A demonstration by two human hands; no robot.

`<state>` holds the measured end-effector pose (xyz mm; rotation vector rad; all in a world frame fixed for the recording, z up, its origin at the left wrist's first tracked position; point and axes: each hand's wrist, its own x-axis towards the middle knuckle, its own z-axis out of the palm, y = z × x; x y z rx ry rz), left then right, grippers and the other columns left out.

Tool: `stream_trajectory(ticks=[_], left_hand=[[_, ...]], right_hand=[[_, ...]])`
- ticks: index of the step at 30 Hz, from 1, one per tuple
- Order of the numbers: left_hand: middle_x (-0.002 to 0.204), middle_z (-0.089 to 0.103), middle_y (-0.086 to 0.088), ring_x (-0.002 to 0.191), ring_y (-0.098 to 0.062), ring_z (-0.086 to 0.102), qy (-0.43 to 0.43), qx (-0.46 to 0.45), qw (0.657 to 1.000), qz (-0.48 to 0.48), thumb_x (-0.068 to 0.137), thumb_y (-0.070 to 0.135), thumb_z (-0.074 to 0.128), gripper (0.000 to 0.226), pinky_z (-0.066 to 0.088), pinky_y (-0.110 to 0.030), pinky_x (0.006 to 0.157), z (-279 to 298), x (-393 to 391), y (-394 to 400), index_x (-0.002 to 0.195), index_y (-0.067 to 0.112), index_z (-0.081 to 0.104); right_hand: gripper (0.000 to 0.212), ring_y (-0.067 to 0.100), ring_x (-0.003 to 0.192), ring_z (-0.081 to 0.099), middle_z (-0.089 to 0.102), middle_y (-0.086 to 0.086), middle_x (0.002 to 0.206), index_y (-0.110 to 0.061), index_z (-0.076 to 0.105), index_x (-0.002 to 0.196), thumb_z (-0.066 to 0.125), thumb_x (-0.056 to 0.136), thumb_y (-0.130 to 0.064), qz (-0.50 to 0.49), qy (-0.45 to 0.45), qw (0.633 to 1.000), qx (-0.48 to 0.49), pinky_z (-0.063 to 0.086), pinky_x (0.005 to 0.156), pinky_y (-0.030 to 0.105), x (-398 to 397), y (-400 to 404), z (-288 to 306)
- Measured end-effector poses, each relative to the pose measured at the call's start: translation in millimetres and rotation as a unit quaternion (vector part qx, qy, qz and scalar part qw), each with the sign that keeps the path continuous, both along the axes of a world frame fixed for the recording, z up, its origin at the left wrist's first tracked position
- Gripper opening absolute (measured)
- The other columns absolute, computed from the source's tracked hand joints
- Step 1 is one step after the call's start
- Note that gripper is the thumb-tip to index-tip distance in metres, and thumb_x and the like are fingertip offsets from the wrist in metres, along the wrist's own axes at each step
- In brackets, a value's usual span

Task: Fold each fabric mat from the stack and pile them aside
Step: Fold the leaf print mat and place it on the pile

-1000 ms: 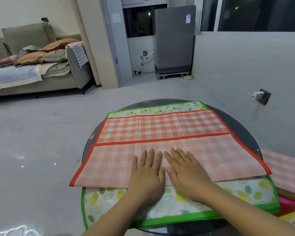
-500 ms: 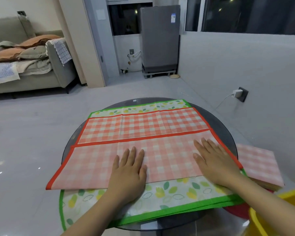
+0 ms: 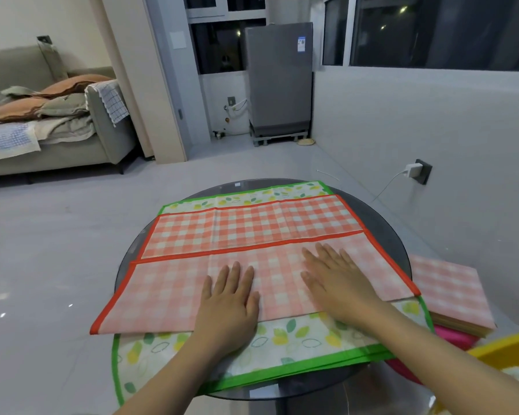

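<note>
**Fingers flat on the folded mat**

Fingers (image 3: 235,272) of the left hand (image 3: 226,302) lie straight and close together on the checked mat (image 3: 168,292). The right hand (image 3: 334,280) presses beside it, fingers slightly spread. The mat tops the leaf-print stack (image 3: 285,339) on the round table (image 3: 384,226); a folded pile (image 3: 453,290) sits at right.

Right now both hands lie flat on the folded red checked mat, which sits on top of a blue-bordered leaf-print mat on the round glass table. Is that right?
Not quite: the border is green, not blue. The head view shows the left hand and right hand flat on the folded red checked mat, which sits on a green-bordered leaf-print mat on the round glass table.
</note>
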<state>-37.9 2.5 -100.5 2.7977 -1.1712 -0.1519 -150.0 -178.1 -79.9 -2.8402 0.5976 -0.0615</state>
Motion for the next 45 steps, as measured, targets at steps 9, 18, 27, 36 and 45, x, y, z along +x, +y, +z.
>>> stream_trajectory(ticks=[9, 18, 27, 36, 45], left_hand=[[0.158, -0.014, 0.003, 0.145, -0.016, -0.016, 0.005, -0.015, 1.0, -0.014, 0.1, 0.043, 0.009, 0.055, -0.01, -0.044, 0.118, -1.7, 3.9, 2.5, 0.151, 0.029, -0.007], [0.158, -0.007, 0.012, 0.145, -0.009, -0.012, -0.006, -0.04, 0.999, 0.014, 0.1, 0.045, 0.01, 0.05, -0.008, -0.038, 0.119, -5.6, 47.1, 65.4, 0.149, 0.041, 0.0], [0.158, -0.003, 0.014, 0.145, -0.005, -0.008, -0.024, -0.032, 0.997, 0.07, 0.1, 0.047, 0.012, 0.048, -0.008, -0.033, 0.119, -4.3, 75.6, 111.8, 0.147, 0.046, 0.003], [0.16, 0.004, 0.004, 0.147, -0.013, -0.002, 0.017, -0.016, 0.997, 0.079, 0.101, 0.046, 0.013, 0.05, -0.01, -0.041, 0.117, 9.2, 68.2, 95.1, 0.15, 0.036, 0.014], [0.147, 0.041, 0.007, 0.142, -0.006, 0.023, 0.062, -0.115, 0.991, 0.013, 0.102, 0.039, 0.022, 0.045, -0.004, -0.045, 0.119, 47.0, 77.7, 8.6, 0.136, 0.027, 0.048]], right_hand=[[0.051, 0.008, 0.144, -0.011, -0.007, -0.007, 0.158, -0.033, -0.002, 0.149, 0.01, 0.1, -0.042, 0.105, 0.013, 0.994, -0.017, -0.012, 0.114, 0.028, 36.6, 46.1, -12.5], [0.077, 0.003, 0.14, -0.02, -0.02, -0.015, 0.151, -0.037, -0.013, 0.145, -0.022, 0.074, -0.065, 0.111, 0.028, 0.993, -0.032, -0.014, 0.113, 0.026, 34.2, 44.1, -19.9], [0.098, 0.001, 0.137, -0.023, -0.025, -0.017, 0.146, -0.039, -0.017, 0.143, -0.039, 0.054, -0.071, 0.117, 0.031, 0.992, -0.036, -0.016, 0.111, 0.025, 35.3, 42.5, -22.4], [0.056, 0.007, 0.143, -0.013, -0.01, -0.008, 0.157, -0.031, -0.003, 0.149, 0.009, 0.098, -0.048, 0.099, 0.044, 0.994, -0.019, -0.009, 0.117, 0.03, 38.0, 45.5, -14.6], [0.051, 0.009, 0.145, 0.0, 0.007, -0.008, 0.158, -0.031, 0.012, 0.149, 0.02, 0.1, -0.044, 0.072, -0.009, 0.997, -0.011, -0.005, 0.115, 0.029, 74.0, 10.9, 14.1]])
